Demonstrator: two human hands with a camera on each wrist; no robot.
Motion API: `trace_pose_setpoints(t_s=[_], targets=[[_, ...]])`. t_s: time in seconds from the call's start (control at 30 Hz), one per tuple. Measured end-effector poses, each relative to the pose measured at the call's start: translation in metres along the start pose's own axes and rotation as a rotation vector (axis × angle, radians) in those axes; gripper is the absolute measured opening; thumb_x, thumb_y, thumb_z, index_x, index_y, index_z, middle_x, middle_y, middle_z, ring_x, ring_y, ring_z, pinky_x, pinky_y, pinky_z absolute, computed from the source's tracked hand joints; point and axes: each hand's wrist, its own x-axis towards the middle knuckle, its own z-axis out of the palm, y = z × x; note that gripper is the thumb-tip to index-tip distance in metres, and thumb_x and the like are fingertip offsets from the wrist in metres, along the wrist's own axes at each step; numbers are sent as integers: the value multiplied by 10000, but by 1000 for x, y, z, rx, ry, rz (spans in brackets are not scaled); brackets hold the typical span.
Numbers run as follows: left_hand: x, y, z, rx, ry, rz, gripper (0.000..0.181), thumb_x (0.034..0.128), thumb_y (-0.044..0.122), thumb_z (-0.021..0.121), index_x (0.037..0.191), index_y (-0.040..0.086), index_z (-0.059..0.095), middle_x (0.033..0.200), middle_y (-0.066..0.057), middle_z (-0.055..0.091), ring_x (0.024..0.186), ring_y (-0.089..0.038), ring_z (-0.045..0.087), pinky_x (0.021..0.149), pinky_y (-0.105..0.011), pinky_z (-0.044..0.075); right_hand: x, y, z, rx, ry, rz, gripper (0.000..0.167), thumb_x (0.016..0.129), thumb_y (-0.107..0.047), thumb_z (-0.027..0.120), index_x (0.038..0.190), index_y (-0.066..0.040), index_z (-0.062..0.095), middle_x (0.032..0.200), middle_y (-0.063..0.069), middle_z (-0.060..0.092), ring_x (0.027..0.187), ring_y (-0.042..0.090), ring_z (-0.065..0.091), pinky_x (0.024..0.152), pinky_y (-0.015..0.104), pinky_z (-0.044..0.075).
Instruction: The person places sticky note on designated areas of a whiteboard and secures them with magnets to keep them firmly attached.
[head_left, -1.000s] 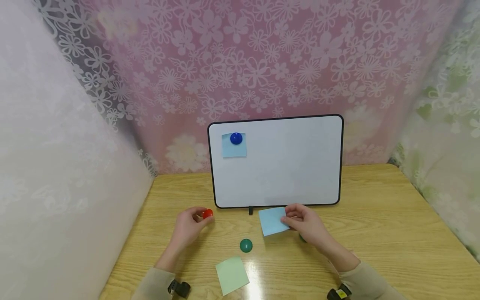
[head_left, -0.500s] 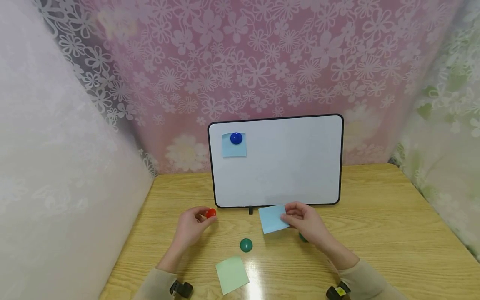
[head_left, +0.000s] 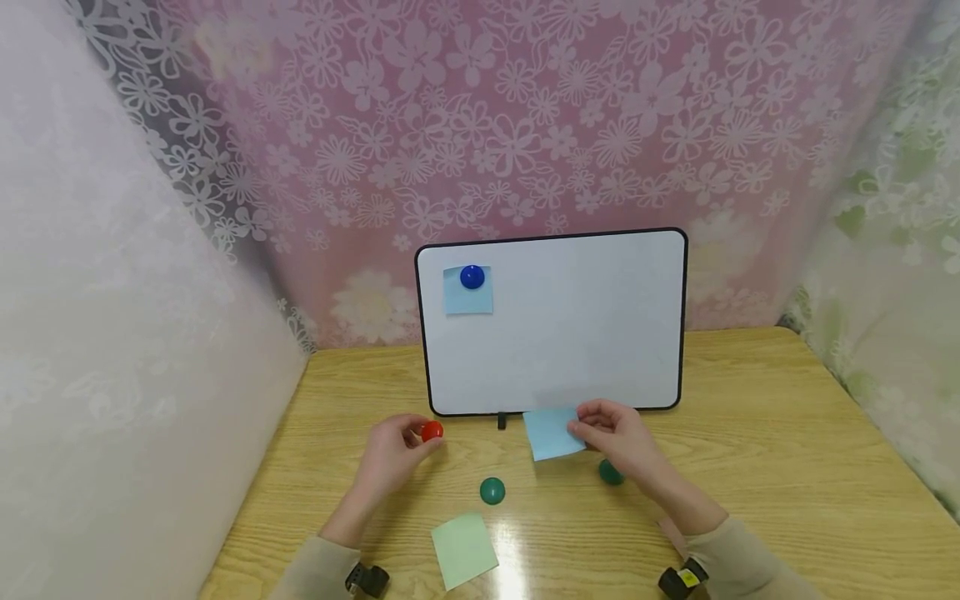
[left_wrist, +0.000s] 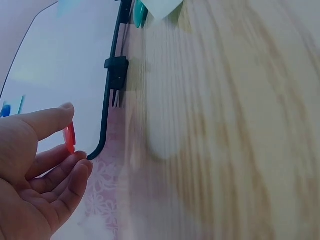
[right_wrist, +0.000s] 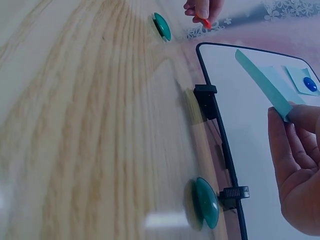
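My left hand (head_left: 390,454) pinches a red magnet (head_left: 432,431) between thumb and fingers, near the lower left corner of the whiteboard (head_left: 585,333). In the left wrist view the red magnet (left_wrist: 69,138) is seen edge-on at the fingertips. My right hand (head_left: 621,435) pinches the right edge of a blue sticky note (head_left: 553,433), held in front of the board's bottom edge. Another blue note (head_left: 459,300) hangs at the board's upper left under a blue magnet (head_left: 472,277).
Two green magnets lie on the table, one at the centre (head_left: 492,491), the other (head_left: 611,472) beneath my right hand. A light green note (head_left: 464,550) lies nearer the front. Part of a pinkish paper (head_left: 672,536) shows by my right forearm. Patterned curtains surround the table.
My left hand has moved slightly right with the red magnet. The right hand and its blue note have shifted a little right and up, uncovering more of the green magnet below.
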Motion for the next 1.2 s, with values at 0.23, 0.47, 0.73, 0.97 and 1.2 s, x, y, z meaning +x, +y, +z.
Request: trace_pose_setpoints(t_s=[0.23, 0.47, 0.73, 0.97, 1.2], targets=[[3, 20, 6, 51, -34, 59, 314, 888, 262, 916, 1118, 86, 795, 932, 29, 691, 795, -158, 612, 694, -291, 546, 3, -6, -10, 14, 44, 22, 298, 1020, -169, 768, 1209, 40, 674, 1055, 99, 720, 921, 165, 711, 865, 411, 629], [10, 40, 13, 29, -54, 158, 278, 883, 267, 919, 1078, 111, 797, 944, 47, 702, 798, -185, 619, 701, -283, 540, 8, -12, -21, 11, 82, 8, 336, 1024, -186, 767, 1223, 62, 660, 1042, 111, 708, 906, 157, 701, 862, 382, 630], [13, 52, 18, 19, -97, 186, 281, 901, 236, 906, 1117, 94, 794, 1005, 15, 726, 876, -216, 673, 755, -302, 571, 11, -6, -27, 4, 113, 2, 321, 1020, -185, 772, 1216, 50, 674, 1043, 121, 709, 901, 169, 709, 865, 424, 633], [17, 61, 21, 63, -90, 234, 292, 903, 254, 904, 1125, 98, 795, 1028, 11, 726, 898, -202, 666, 772, -298, 573, 14, -7, -30, 15, 128, -2, 346, 1027, -204, 766, 1224, 60, 659, 1057, 139, 703, 911, 166, 708, 868, 399, 633], [24, 75, 24, 73, -62, 293, 317, 877, 252, 928, 1117, 95, 793, 1042, 4, 730, 938, -198, 692, 812, -316, 599, 17, -10, -35, -7, 142, -13, 363, 1030, -224, 764, 1240, 51, 655, 1073, 140, 703, 919, 161, 708, 870, 377, 632]])
